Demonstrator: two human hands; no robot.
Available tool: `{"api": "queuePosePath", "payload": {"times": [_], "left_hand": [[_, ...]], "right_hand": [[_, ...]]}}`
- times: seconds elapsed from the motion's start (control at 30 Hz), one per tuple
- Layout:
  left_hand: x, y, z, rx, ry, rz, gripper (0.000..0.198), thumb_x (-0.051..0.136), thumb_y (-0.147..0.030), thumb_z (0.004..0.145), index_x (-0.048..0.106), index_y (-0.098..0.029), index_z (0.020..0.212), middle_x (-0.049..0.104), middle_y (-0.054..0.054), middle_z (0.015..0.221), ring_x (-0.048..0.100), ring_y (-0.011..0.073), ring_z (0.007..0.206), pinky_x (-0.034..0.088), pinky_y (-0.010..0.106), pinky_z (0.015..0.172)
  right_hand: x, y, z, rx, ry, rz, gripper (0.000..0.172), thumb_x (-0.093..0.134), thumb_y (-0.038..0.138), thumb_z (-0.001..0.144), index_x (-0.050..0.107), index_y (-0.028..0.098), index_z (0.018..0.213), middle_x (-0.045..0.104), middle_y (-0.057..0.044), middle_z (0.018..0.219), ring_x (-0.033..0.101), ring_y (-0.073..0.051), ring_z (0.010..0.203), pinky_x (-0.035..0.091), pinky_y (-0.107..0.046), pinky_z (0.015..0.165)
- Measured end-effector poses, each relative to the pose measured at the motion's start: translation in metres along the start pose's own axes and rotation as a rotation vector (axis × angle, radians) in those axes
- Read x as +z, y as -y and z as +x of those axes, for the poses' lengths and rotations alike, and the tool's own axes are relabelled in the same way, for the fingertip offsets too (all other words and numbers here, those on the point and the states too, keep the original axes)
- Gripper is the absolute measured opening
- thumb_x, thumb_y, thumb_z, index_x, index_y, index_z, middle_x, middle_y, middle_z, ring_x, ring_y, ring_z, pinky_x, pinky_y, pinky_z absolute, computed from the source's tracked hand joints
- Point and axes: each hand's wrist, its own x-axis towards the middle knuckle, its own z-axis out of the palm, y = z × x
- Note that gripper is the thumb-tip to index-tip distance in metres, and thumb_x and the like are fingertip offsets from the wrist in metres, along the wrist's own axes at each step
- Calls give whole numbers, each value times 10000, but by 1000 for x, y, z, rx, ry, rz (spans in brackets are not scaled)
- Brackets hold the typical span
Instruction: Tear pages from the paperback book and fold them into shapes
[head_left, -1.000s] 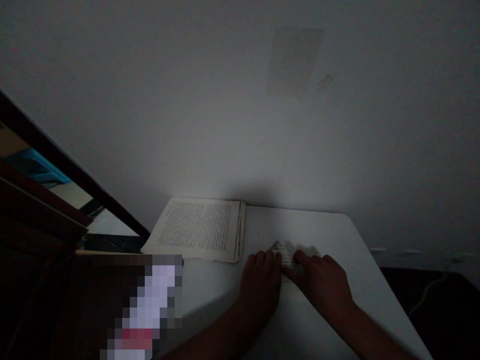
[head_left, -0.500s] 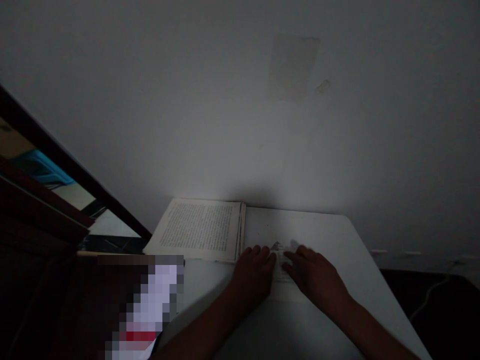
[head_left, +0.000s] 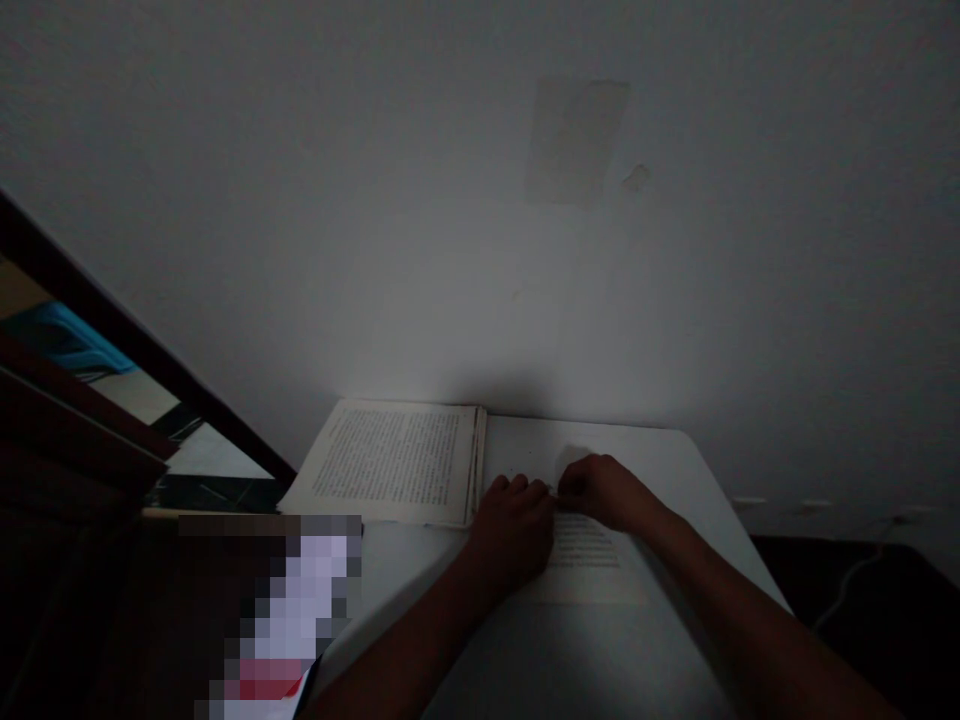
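Note:
A printed paper sheet (head_left: 589, 555) lies flat on the white table, partly under my hands. My left hand (head_left: 514, 530) rests over the sheet's left part, fingers bent and closed at its upper edge. Thumb and fingers of my right hand (head_left: 596, 490) are pinched on the paper's upper edge, just right of the left fingertips. A small folded bit of the paper shows between the hands, though dim light and the fingers hide most of it.
An open book (head_left: 390, 455) or stack of printed pages lies on the table (head_left: 660, 460) to the left, against the wall (head_left: 420, 250). A pixelated pale object (head_left: 307, 600) is at the lower left. A cable (head_left: 847, 590) hangs beyond the right edge.
My right hand has moved up and closed into a pinch at the paper's upper edge. More of the lower printed part now shows flat. The left hand has barely moved.

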Motion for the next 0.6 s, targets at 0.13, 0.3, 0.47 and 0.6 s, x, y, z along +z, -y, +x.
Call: {"api": "queuePosePath", "payload": {"times": [0.13,0.3,0.47,0.6], "left_hand": [[3,-3,-4,-11,5,11,145,466,-218,849,575,-179,937,575,59,930,494,229,874,377,392,772],[11,-3,-7,17,8,21,323,483,-240,841,510,-236,1163,542,71,1102,479,245,937,371,405,784],[15,-2,-9,28,6,36,391,473,-258,856,459,-291,1245,511,80,1162,462,257,982,358,416,810],[15,-2,-11,13,9,35,406,461,-282,869,435,-326,1272,496,83,1171,457,257,988,349,427,830]], "right_hand": [[0,-6,-2,4,26,30,133,631,315,707,719,214,706,725,-15,697,663,-172,663,456,-231,596],[-3,-13,-13,14,51,56,104,644,289,690,722,222,705,726,-8,690,660,-174,659,451,-234,586],[-6,-21,-20,29,80,80,101,658,298,683,717,217,671,713,-1,644,653,-163,613,438,-227,555],[-6,-29,-29,39,93,93,107,639,286,695,713,214,664,704,3,625,647,-159,597,433,-228,550]]}}
